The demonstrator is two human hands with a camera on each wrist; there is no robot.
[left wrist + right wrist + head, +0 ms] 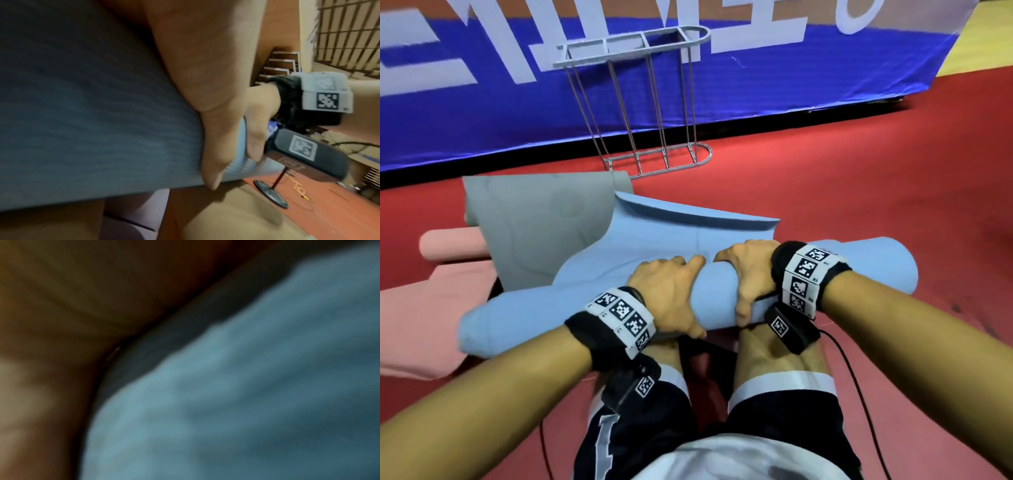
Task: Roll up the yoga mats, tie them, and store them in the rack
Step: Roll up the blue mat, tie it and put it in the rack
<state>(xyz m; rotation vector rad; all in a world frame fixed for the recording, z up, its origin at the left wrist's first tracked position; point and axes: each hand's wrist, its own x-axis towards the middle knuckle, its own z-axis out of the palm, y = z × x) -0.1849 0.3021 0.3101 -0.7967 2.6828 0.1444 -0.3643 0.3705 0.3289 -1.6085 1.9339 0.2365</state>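
A light blue yoga mat [524, 318] lies across my knees, mostly rolled into a thick tube. Its loose end [688, 229] stretches away from me toward the rack. My left hand [667, 289] grips the roll from above, fingers curled over the far side and thumb underneath. Right beside it, my right hand [746, 270] grips the same roll. The left wrist view shows the mat [92, 113] under my palm and the right hand [261, 104] with its thumb pressed on the mat. The right wrist view is a blur of blue mat [246, 402].
A grey mat [534, 222] lies partly unrolled at the left, overlapping the blue one. A pink mat [448, 246] lies beyond it on the red floor [859, 171]. The white wire rack [640, 102] stands against a blue banner wall [791, 85]. Cables trail by my legs.
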